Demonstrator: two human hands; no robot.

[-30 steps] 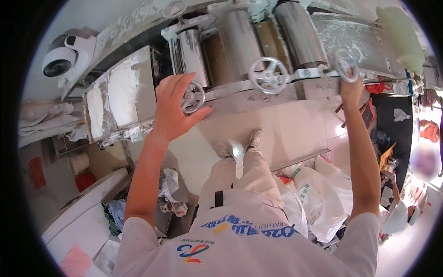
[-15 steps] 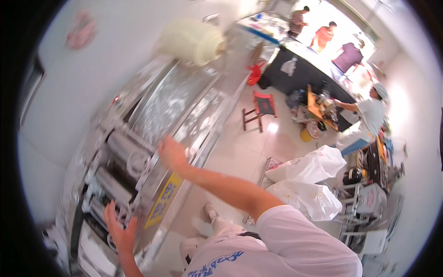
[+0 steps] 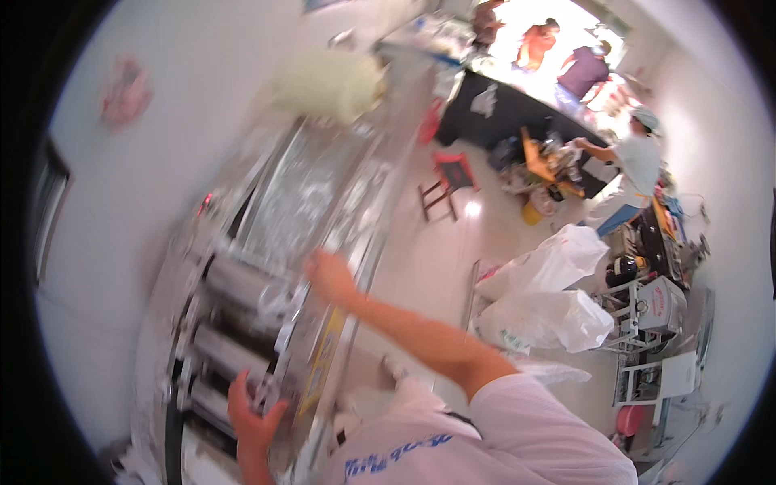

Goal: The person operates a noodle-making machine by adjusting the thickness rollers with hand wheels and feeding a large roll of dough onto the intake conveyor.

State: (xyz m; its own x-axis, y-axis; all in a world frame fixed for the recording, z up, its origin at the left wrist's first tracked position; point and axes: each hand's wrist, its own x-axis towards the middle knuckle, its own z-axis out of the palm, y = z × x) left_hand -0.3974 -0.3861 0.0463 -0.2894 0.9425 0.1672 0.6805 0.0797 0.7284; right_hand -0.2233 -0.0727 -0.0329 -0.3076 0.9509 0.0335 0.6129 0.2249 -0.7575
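In the head view my left hand (image 3: 252, 416) has thumb and fingers spread at a metal handwheel (image 3: 263, 394) on the roller machine (image 3: 162, 388); whether it touches the wheel is unclear. My right hand (image 3: 330, 275) hangs blurred over the machine's front strip, beside the upper handwheel (image 3: 279, 299), with its fingers too smeared to read. Three steel rollers (image 3: 230, 343) lie across the machine. Beyond them runs a shiny metal bed (image 3: 295, 182), and a cream cylindrical container (image 3: 331, 89) rests at its far end.
A folding stool (image 3: 453, 170) stands beside the machine. White sacks (image 3: 541, 319) lie at my right. A co-worker in white (image 3: 634, 166) handles items at an orange board (image 3: 540, 158) by a dark counter (image 3: 469, 113). Several people (image 3: 582, 77) stand outside a bright opening.
My view has swung sharply to the right along the machine, bringing the room into sight. My right hand has left the handwheel it gripped a second ago.
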